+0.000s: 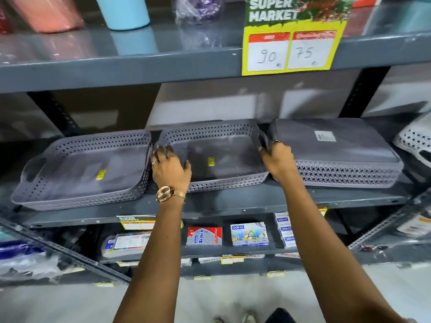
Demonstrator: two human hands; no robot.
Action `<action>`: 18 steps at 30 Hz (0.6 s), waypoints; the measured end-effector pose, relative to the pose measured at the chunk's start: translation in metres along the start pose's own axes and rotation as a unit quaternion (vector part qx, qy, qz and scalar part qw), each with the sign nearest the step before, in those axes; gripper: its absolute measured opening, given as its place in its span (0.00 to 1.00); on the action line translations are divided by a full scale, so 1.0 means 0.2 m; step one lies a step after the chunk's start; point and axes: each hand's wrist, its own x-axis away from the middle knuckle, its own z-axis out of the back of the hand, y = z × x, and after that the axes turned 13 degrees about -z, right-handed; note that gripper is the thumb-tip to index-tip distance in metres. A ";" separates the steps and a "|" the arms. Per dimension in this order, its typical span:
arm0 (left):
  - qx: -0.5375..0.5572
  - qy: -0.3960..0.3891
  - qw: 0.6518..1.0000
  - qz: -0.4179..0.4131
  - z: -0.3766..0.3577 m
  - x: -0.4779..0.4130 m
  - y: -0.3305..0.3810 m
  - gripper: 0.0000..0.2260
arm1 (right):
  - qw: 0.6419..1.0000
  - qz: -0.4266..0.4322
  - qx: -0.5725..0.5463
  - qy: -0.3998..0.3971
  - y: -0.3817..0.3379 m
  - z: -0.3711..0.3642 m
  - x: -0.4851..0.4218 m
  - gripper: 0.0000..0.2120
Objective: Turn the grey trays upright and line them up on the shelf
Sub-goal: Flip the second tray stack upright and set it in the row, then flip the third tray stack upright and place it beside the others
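Three grey perforated trays stand in a row on the middle shelf [210, 206]. The left tray [77, 171] sits upright with a yellow sticker inside. The middle tray [224, 150] is also upright, tilted slightly toward me. My left hand [169, 167], with a gold watch on the wrist, grips its left rim. My right hand [278, 159] holds its right handle. The right tray [338, 148] lies upside down, bottom up with a white label, touching the middle tray's right end.
A yellow price sign [291, 43] hangs from the upper shelf. A white perforated basket [415, 141] sits at the far right. Small stationery boxes [249, 234] fill the lower shelf. Cups and wrapped items [123, 12] stand on the top shelf.
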 end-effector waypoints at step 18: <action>0.294 -0.130 0.947 -0.003 -0.46 -0.22 1.38 0.22 | 0.974 -0.217 0.056 0.019 0.88 0.77 -0.81 0.43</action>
